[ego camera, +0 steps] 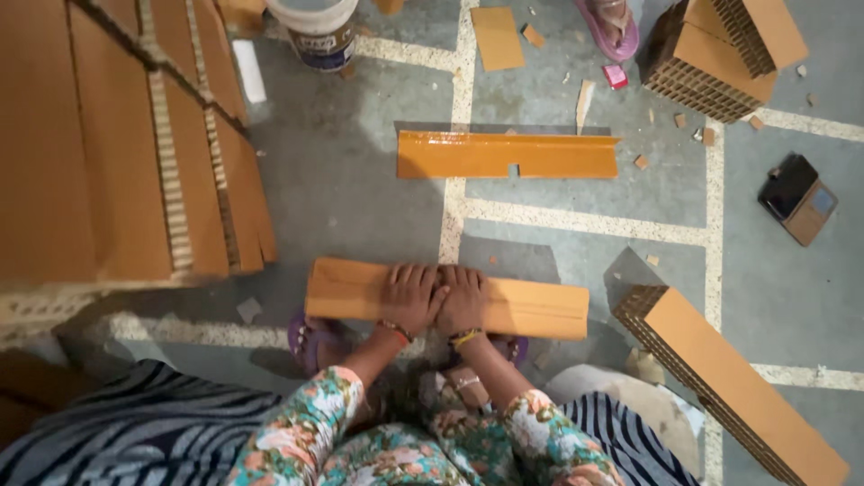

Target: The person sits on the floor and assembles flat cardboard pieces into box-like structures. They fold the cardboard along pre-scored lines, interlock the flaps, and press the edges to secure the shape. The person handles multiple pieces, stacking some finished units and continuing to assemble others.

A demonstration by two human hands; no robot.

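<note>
Cardboard strip lies on the floor; left hand and right hand press it, fingers flat, side by side. Even, centred pressure seems best. Glued strip lies beyond.

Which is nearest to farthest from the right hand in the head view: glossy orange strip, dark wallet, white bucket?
From the right hand, pressed on the folded cardboard piece:
1. Glossy orange strip, on the floor just ahead of the hands.
2. White bucket, far ahead at the top edge, off to the left.
3. Dark wallet, well out to the right.
</note>
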